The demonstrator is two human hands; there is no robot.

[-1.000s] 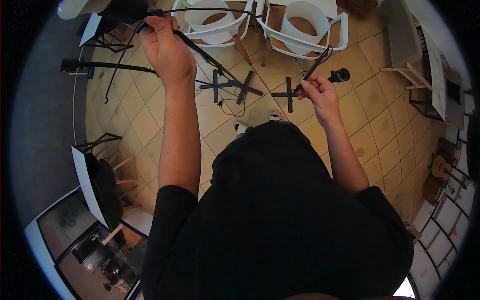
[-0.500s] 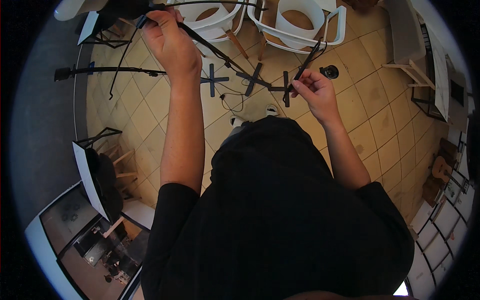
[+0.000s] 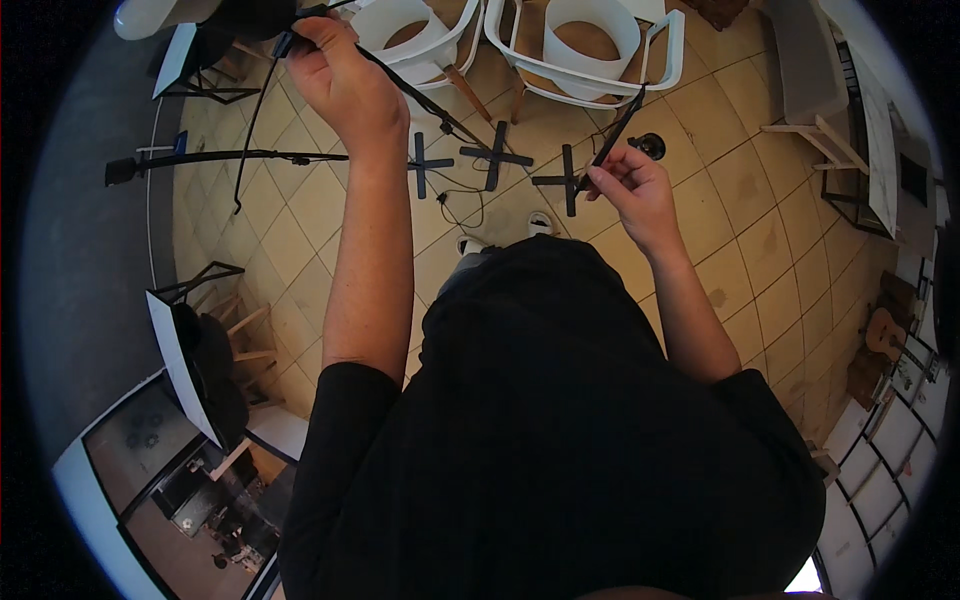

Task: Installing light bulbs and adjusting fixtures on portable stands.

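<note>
My left hand [image 3: 345, 85] is raised and closed around a long black stand rod [image 3: 430, 105] that slants down to the right toward the floor. My right hand [image 3: 635, 190] pinches the lower end of a thin black rod [image 3: 615, 130], which points up toward the white chairs. A thin black cable [image 3: 250, 120] hangs from near my left hand. Three black tape crosses [image 3: 495, 155] mark the tiled floor between my hands. My black shirt fills the lower part of the view, and my shoes [image 3: 540, 222] show just past it.
Two white chairs [image 3: 590, 40] stand ahead. A black boom stand [image 3: 210, 158] reaches across the left side, with a music stand [image 3: 190, 360] below it. A small black round object [image 3: 650, 145] lies by my right hand. A guitar [image 3: 885, 335] leans at far right.
Both hands keep their grip and have drifted slightly upward. The view has shifted a little, so a third floor cross shows between the rods.
</note>
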